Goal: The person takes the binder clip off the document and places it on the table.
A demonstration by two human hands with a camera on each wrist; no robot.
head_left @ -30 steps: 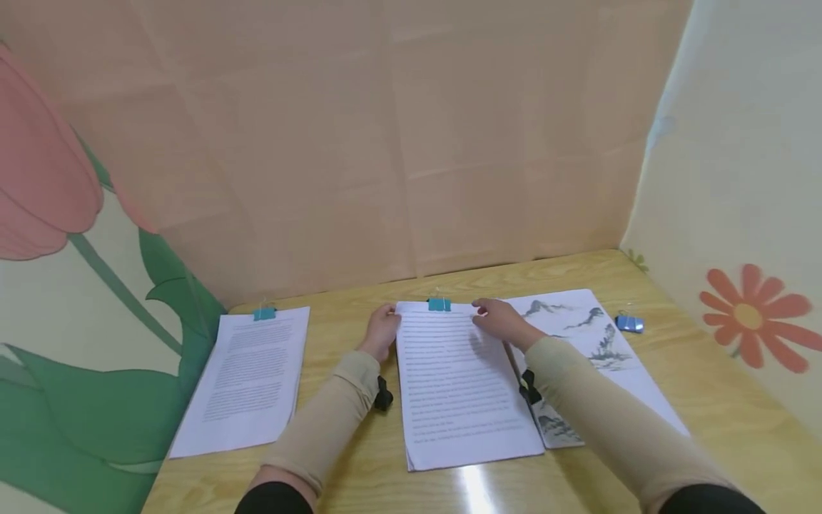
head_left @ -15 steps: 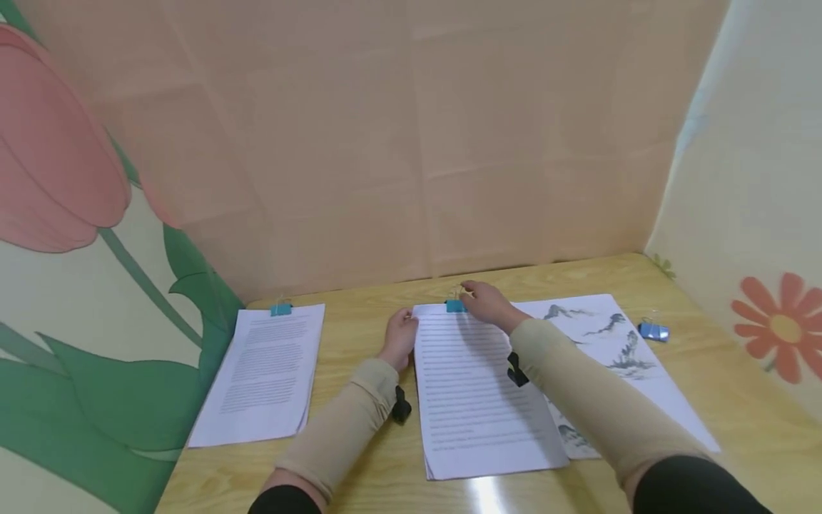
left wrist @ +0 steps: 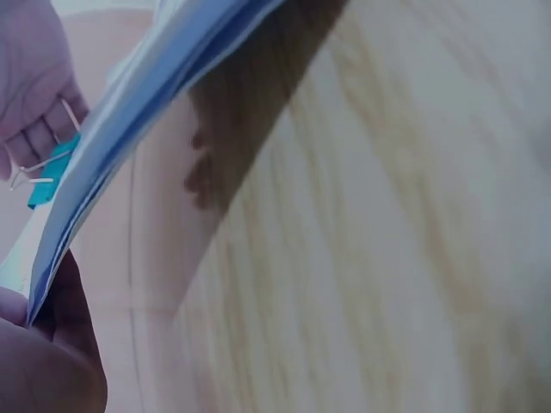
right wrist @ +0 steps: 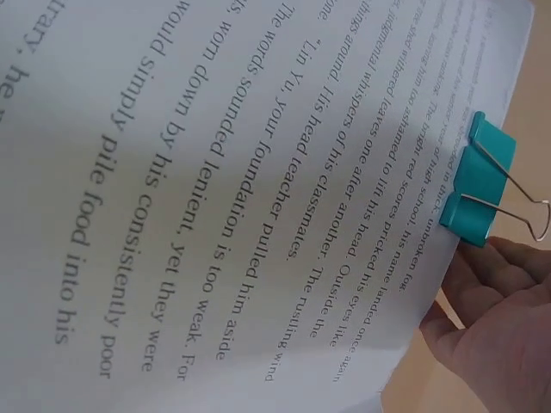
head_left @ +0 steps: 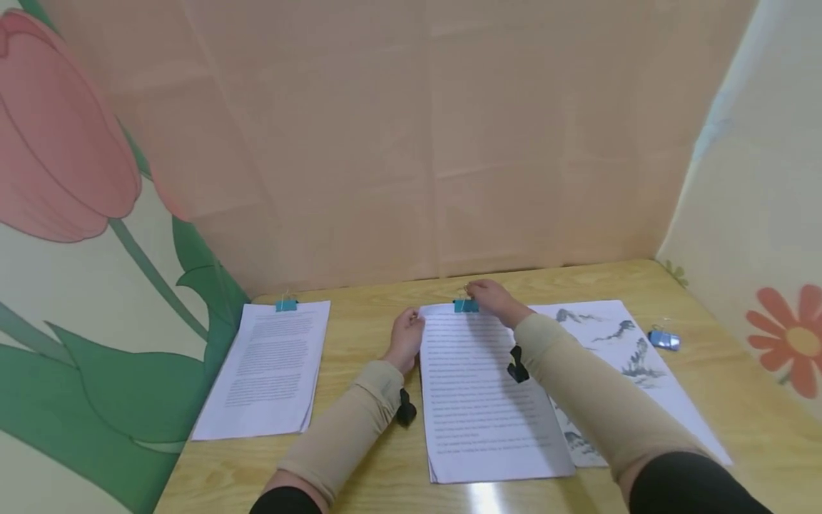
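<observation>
A stack of printed sheets (head_left: 491, 400) lies in the middle of the table, a teal binder clip (head_left: 465, 305) on its top edge. My left hand (head_left: 406, 337) pinches the stack's upper left edge; the left wrist view shows the sheets (left wrist: 129, 129) raised off the table and bent there. My right hand (head_left: 496, 300) is at the right of the clip. In the right wrist view its fingers (right wrist: 482, 275) reach behind the clip (right wrist: 480, 181), whose front wire handle points away from the page. The clip's rear handle is hidden.
Another clipped stack of printed sheets (head_left: 263, 371) lies at the left. At the right is a sheet with ink landscape drawings (head_left: 642, 385), partly under the right forearm. A blue binder clip (head_left: 664, 339) sits beside it. A brown-covered wall (head_left: 385, 143) stands behind the table.
My right hand has moved left from the stack's top right corner to the clip. My left hand stays at the left edge. The whole scene has shifted rightward in the head view.
</observation>
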